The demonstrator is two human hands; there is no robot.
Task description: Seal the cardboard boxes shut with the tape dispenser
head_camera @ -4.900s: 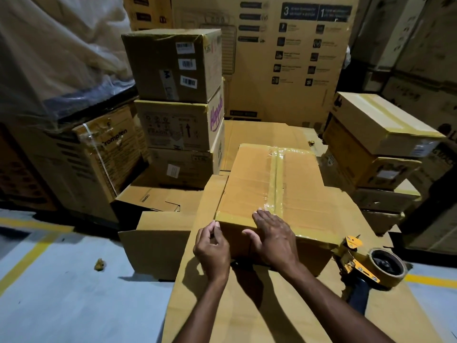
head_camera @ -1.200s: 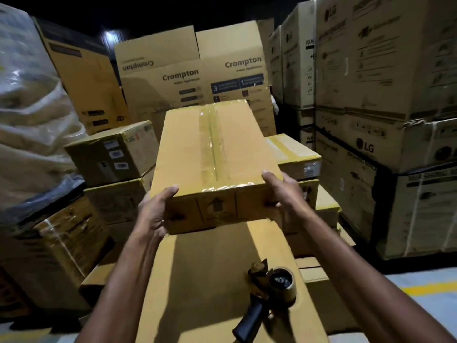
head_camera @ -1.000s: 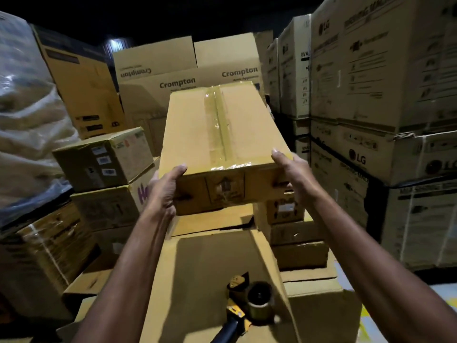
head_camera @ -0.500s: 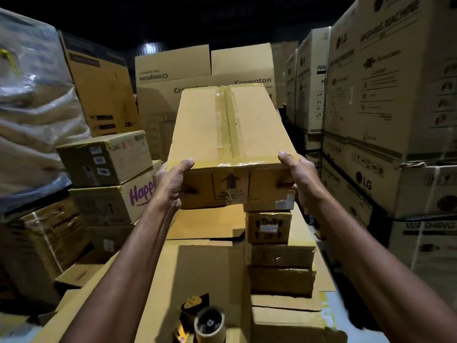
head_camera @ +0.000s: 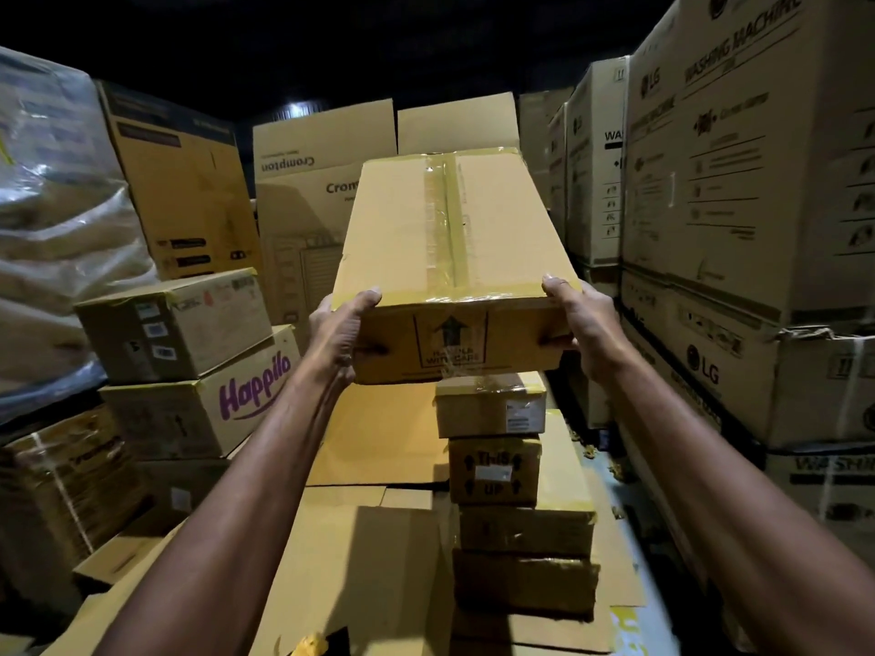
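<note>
A long cardboard box point(head_camera: 402, 229) with tape along its top seam and near edge is held up at chest height. My left hand point(head_camera: 338, 331) grips its near left corner, thumb on top. My right hand point(head_camera: 580, 324) grips the near right corner the same way. The box hovers just above a stack of small taped boxes point(head_camera: 492, 411), and I cannot tell whether it touches the top one. Only a yellow scrap of the tape dispenser point(head_camera: 310, 646) shows at the bottom edge.
Flat cardboard sheets point(head_camera: 369, 561) lie below my arms. A Happilo box point(head_camera: 203, 409) with a labelled box on top stands at left. Tall LG washing machine cartons point(head_camera: 748, 229) wall the right side. Crompton cartons point(head_camera: 322, 172) stand behind.
I have lifted the taped box off the flat cardboard and carried it right, over the stack of small boxes. The tape dispenser has slid almost out of view at the bottom.
</note>
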